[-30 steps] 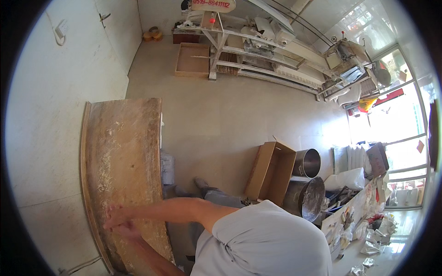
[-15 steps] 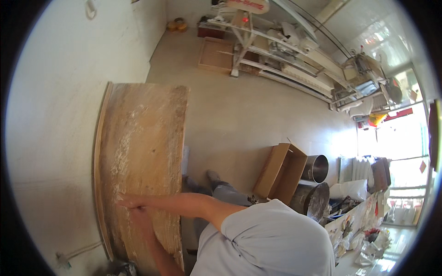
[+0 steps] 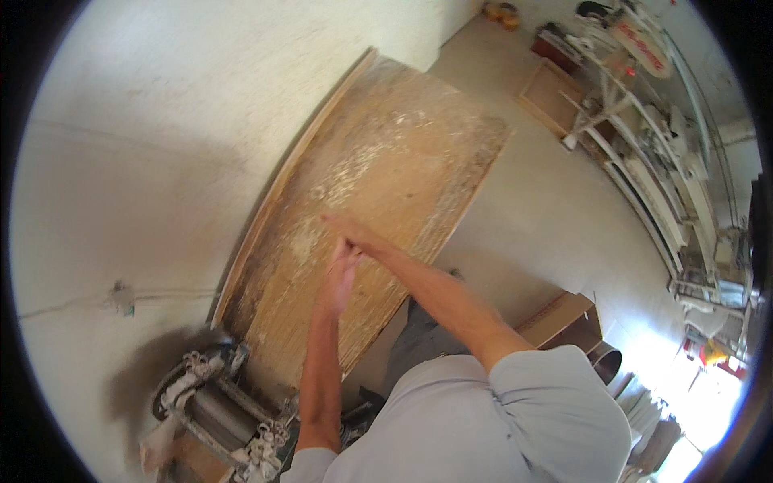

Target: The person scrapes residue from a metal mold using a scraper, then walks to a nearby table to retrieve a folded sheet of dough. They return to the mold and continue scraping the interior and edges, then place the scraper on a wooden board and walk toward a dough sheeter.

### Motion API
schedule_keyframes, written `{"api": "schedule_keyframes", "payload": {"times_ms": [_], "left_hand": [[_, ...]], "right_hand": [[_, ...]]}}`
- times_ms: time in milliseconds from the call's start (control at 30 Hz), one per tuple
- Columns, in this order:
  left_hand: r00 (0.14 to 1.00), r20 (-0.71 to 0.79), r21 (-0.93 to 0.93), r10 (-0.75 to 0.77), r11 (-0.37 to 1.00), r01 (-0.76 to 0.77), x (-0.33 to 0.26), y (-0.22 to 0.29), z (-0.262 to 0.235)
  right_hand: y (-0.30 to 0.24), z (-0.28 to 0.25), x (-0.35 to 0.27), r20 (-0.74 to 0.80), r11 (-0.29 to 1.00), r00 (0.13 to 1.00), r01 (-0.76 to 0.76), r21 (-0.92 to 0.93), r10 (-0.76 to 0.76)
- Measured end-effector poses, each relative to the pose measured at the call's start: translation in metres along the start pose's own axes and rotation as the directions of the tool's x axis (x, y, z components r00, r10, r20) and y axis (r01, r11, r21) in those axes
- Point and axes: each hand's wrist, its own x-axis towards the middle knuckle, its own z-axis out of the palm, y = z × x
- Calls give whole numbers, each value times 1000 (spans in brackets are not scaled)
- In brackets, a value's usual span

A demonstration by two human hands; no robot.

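Both of my hands meet above a worn wooden worktable (image 3: pixel 439 121) dusted with pale, flour-like residue. My right hand (image 3: pixel 341 226) reaches in from the right, its fingers stretched out toward the upper left and slightly blurred. Just below it, my left hand (image 3: pixel 346 254) comes up against the right hand near the palm and wrist. The left fingers are partly hidden and smeared, so their shape is not clear. Nothing held shows in either hand.
A raised wooden edge runs along the wall side of the table. A roller machine (image 3: pixel 221 414) with dirty metal parts stands at the lower left. On the right are a cardboard box (image 3: pixel 555 318), a metal drum (image 3: pixel 605 362) and a long frame rack (image 3: pixel 636 193) with stored items.
My view has turned and shifted left, so the table now slants and the roller machine shows. My hands remain together above the tabletop, with the left hand more visible.
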Motion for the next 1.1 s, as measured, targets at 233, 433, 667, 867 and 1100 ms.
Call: {"api": "schedule_keyframes", "payload": {"times_ms": [233,433,667,867,1100], "left_hand": [[888,-287,-452,-359,868,205,59,17,-43],[901,-342,-268,-266,947,178,70,6,-59],[762,-601,-261,-243,960,100,102,-26,-61],[913,-278,619,298,783,-67,80,-34,-86],[584,-638,-357,-501,865,353,76,10,-68]], "right_hand": [[-36,52,-87,75,454,829,377,-807,-554],[-70,44,-115,436,-331,790,311,-891,-431],[-82,21,-110,474,-368,791,339,-866,-387],[-95,-1,-120,475,7,612,617,-787,-632],[-165,-35,-146,-238,491,743,138,-860,-625]]}}
